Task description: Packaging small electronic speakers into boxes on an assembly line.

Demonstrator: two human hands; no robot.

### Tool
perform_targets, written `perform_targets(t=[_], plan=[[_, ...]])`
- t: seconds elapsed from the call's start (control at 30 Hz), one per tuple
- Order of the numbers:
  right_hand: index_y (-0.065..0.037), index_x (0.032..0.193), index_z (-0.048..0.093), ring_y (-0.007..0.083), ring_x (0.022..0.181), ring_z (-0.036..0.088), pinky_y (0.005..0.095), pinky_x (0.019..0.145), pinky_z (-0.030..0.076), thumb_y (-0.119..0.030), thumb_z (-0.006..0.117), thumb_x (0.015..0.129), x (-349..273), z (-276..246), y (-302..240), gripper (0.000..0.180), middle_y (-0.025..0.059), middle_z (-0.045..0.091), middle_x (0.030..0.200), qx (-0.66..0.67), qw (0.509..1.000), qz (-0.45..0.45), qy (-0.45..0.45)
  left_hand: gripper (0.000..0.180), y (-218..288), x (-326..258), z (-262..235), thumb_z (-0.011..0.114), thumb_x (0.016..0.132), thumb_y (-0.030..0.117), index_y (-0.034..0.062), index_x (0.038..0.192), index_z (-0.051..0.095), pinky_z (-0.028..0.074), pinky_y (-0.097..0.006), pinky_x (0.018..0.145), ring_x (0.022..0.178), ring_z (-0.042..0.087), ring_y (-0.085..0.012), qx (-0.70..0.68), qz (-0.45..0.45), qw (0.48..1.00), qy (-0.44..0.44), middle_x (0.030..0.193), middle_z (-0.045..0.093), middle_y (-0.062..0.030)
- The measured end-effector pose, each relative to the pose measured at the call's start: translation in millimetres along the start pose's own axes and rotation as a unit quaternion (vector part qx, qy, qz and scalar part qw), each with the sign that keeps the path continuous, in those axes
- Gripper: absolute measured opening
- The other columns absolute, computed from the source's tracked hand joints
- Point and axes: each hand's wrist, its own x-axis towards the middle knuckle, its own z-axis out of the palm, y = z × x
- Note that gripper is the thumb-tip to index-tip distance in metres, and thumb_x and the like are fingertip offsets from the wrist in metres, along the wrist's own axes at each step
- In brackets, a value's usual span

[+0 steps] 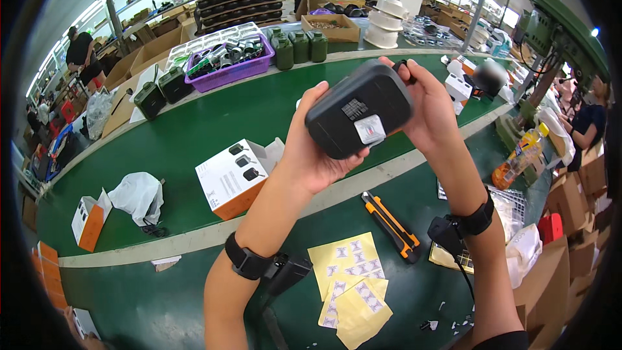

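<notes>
My left hand (314, 155) grips a black rounded box-shaped device (330, 123) from its left side and underneath, holding it up above the bench. A small silvery-white sticker (370, 131) sits on the face turned toward me, below some pale print. At the device's upper right, my right hand (431, 107) has its fingers closed around a short black strap loop (407, 70). On the bench below lie yellow sticker sheets (363, 308) and an orange-and-black utility knife (391, 227). An open white-and-orange carton (234, 178) stands left of my left forearm.
A pale strip (129, 256) crosses the green bench. Around it are a white plastic bag (138, 196), a small carton (91, 220), a purple basket (230, 65) of metal parts, green canister-shaped devices (300, 47), a drink bottle (518, 155) and a green drill press (551, 32). Another person's hand (78, 330) shows lower left.
</notes>
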Motion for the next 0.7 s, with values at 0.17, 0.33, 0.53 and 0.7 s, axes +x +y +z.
perform_targets(t=[0.17,0.33,0.53,0.7], plan=[[-0.009,0.072,0.042,0.0194,0.091,0.051,0.0363,0.082,0.04,-0.023,0.041,0.089,6,-4,17,0.022,0.0129,0.057,0.105,-0.011,1.0,-0.007,0.007,0.054,-9,4,-11,0.042,0.081,0.05,0.0016,0.101,0.055,0.049,-0.028,0.045,0.055,0.059,-0.0255,-0.195,-0.048,0.98,-0.012,0.079,0.058,-0.0209],[-0.004,0.072,0.042,0.0166,0.077,0.056,0.0278,0.071,0.045,-0.021,0.038,0.091,18,4,17,0.026,0.015,0.06,0.096,-0.256,0.933,-0.243,-0.066,0.054,-29,8,-21,0.037,0.085,0.046,0.0005,0.112,0.047,0.047,-0.024,0.04,0.051,0.057,-0.023,-0.268,-0.132,0.95,-0.091,0.08,0.057,-0.0219],[0.003,0.073,0.051,0.0163,0.053,0.053,0.0278,0.054,0.041,-0.021,0.041,0.089,17,24,4,0.031,0.0096,0.06,0.063,-0.499,0.817,-0.263,-0.116,0.061,-44,2,-23,0.032,0.09,0.041,-0.007,0.127,0.027,0.034,-0.017,0.029,0.037,0.045,-0.0142,-0.12,-0.161,0.972,-0.121,0.075,0.056,-0.0257],[0.003,0.072,0.052,0.0176,0.052,0.05,0.0293,0.054,0.04,-0.022,0.043,0.088,11,22,-9,0.031,0.0093,0.054,0.057,-0.514,0.813,-0.266,-0.065,0.069,-41,5,-23,0.026,0.086,0.053,-0.005,0.124,0.034,0.033,-0.017,0.028,0.037,0.048,-0.0164,-0.112,-0.179,0.959,-0.187,0.075,0.059,-0.0235]])
